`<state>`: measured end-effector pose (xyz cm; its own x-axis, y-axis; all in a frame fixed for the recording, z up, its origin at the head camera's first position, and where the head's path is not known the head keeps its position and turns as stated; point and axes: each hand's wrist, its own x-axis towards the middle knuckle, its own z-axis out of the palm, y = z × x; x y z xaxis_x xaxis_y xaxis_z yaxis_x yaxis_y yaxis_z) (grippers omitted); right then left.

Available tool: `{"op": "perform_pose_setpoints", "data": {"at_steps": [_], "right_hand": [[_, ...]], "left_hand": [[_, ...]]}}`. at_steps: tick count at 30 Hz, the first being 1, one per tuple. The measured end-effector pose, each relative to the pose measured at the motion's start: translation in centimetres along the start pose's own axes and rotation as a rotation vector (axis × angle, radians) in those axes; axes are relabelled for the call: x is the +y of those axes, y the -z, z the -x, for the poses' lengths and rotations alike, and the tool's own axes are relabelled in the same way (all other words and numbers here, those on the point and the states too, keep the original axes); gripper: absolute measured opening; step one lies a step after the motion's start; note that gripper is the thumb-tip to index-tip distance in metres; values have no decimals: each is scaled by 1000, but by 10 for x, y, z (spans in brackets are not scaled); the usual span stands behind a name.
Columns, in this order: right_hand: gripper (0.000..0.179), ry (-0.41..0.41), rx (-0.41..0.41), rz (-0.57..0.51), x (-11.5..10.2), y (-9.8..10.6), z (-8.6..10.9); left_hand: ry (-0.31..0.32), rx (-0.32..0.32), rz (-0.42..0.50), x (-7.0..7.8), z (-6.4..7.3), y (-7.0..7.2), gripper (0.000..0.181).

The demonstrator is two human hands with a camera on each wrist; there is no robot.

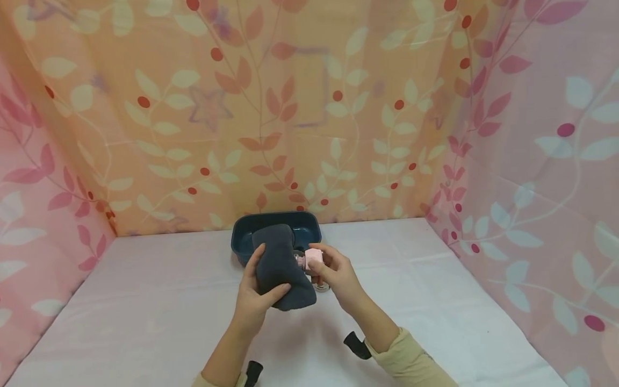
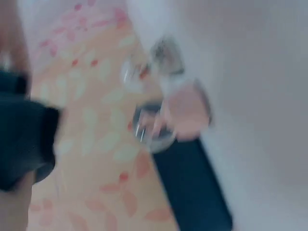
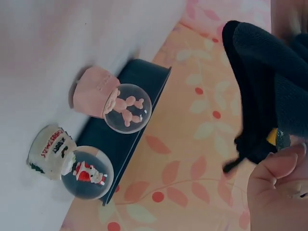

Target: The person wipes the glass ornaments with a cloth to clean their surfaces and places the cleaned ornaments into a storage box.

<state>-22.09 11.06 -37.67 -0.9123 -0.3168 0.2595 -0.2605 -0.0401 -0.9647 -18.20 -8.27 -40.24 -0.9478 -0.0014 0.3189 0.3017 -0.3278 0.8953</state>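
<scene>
My left hand [image 1: 251, 301] grips a soft dark grey cloth pouch [image 1: 278, 258], its thumb across the front. Close to the pouch's right side, my right hand [image 1: 343, 279] pinches a pink snow globe [image 1: 314, 257] by its base, the clear ball toward the cloth. On the white table stand two more snow globes: one with a pink base [image 3: 94, 92] and a pink balloon-dog-like figure, the other with a white Christmas base [image 3: 52, 153] and a Santa-like figure. In the head view the pouch appears to hide the standing pink one.
A dark blue-green rectangular bin [image 1: 307, 220] stands at the back of the white table [image 1: 159, 301], just behind the standing globes. Leaf-patterned curtains [image 1: 261, 107] enclose the back and both sides. Black camera mounts [image 1: 357, 345] sit at the wrists.
</scene>
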Motion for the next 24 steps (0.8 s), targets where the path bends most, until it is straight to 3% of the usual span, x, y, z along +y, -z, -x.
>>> {"op": "perform_pose_setpoints", "data": {"at_steps": [3,6,9,12,17,24], "right_hand": [[48,-19,2,15,0,-2,-2],[55,-46,-26,-2,2,-2,-2],[65,-71,-44,-76,3,-2,-4],[70,-66,-6,-188,6,-4,-5],[62,4,94,-324,12,-10,-6],[80,66,138,-377,18,-17,-7]], "left_hand": [[22,9,37,-7,-1,-9,88],[20,78,50,-10,-2,-14,87],[16,151,46,-10,-2,-16,84],[19,199,52,-8,-2,-18,82],[28,231,103,-4,-3,-22,78],[74,225,90,-8,-3,-23,73]]}}
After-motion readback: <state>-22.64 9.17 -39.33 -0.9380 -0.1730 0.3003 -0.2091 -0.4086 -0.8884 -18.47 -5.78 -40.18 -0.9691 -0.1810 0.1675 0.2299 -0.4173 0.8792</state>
